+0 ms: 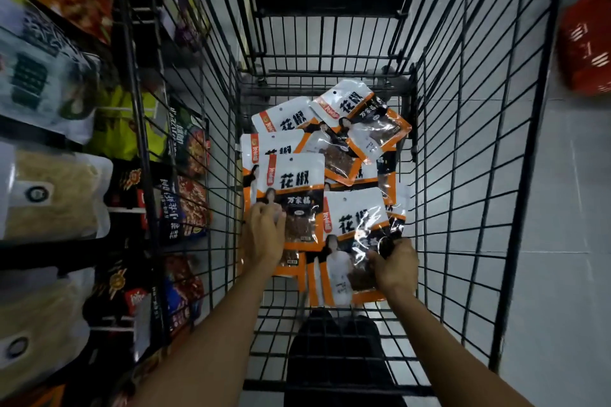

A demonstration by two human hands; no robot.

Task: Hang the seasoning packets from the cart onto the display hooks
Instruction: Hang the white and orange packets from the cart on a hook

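From the head view, I judged the main risk to be grip. My left hand (264,235) had its fingers curled over the lower corner of the left packet (297,188), at 9 o'clock in the cart (463,142). My right hand (393,266) pinched the crinkled, glossy lower edge of the right packet (353,225), at 5 o'clock. Both holds sat at the end opposite the hang holes, on slick film, so either packet could slide out on the lift. Each would also need turning or re-gripping before its hole met a hook. The left packet overlapped others beneath it, so I thought pulling it could drag a neighbour along or snag a corner in the wire floor.

The cart held only these packets. The two under my hands lay nearest me, and a loose, overlapping pile (360,116) lay towards 12 o'clock, some askew. I could not count them exactly.

The display stood at 9 o'clock outside the cart, crowded with hung bags (53,195). It was blurred there, so I could not pick out a free hook.
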